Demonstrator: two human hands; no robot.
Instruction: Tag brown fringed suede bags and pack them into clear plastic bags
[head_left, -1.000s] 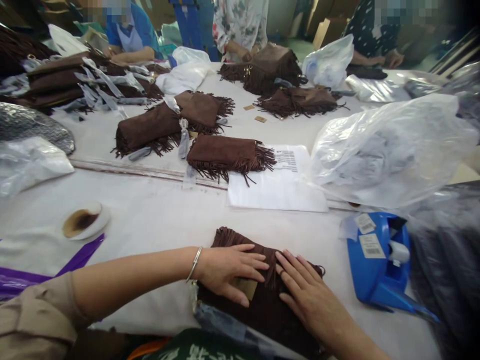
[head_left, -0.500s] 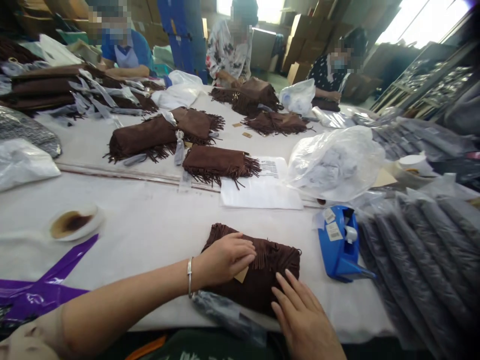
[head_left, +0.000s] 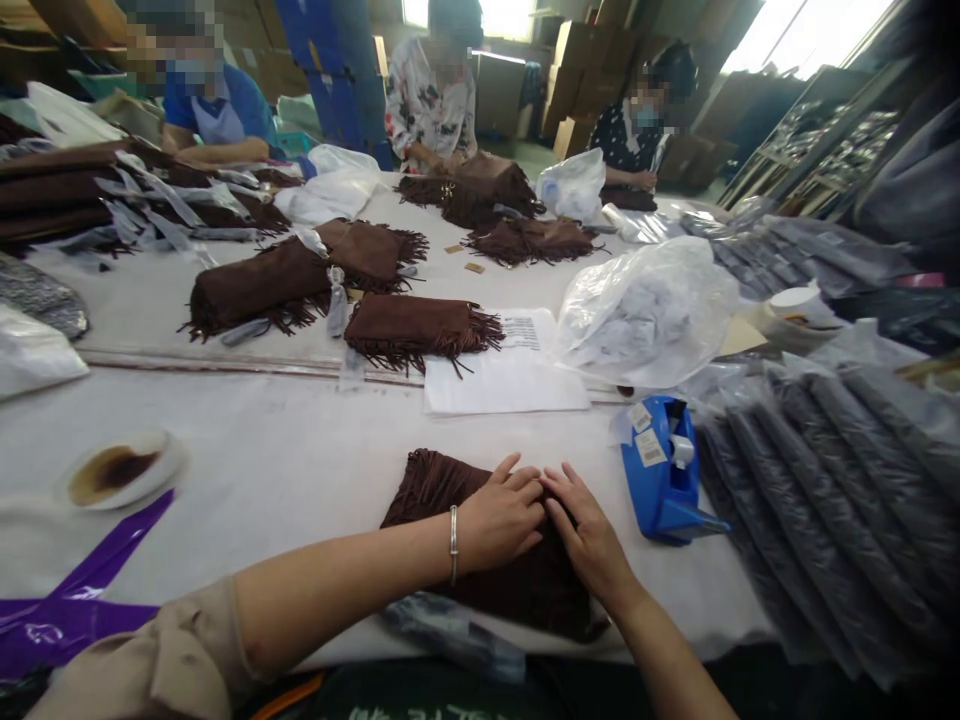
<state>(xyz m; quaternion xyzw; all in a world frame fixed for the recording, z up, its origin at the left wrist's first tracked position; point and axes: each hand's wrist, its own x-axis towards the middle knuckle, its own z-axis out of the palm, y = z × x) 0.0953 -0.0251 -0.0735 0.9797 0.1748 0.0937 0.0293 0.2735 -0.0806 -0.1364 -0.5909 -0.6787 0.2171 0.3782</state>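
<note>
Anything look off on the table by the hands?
One thing: a small white dish, left of the fringed suede bag under the left hand and right hand, holds a dark brown residue. It looks like a dried spill or scorch, though what it is can't be told.

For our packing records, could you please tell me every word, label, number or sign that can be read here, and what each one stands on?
No text is legible enough to quote.
Printed lines beside a barcode on the white paper sheet: too small to read.
Sticker labels on the blue tape dispenser: too blurred to read.
White lettering on the dark garment at the bottom edge: cut off, unreadable.
</note>
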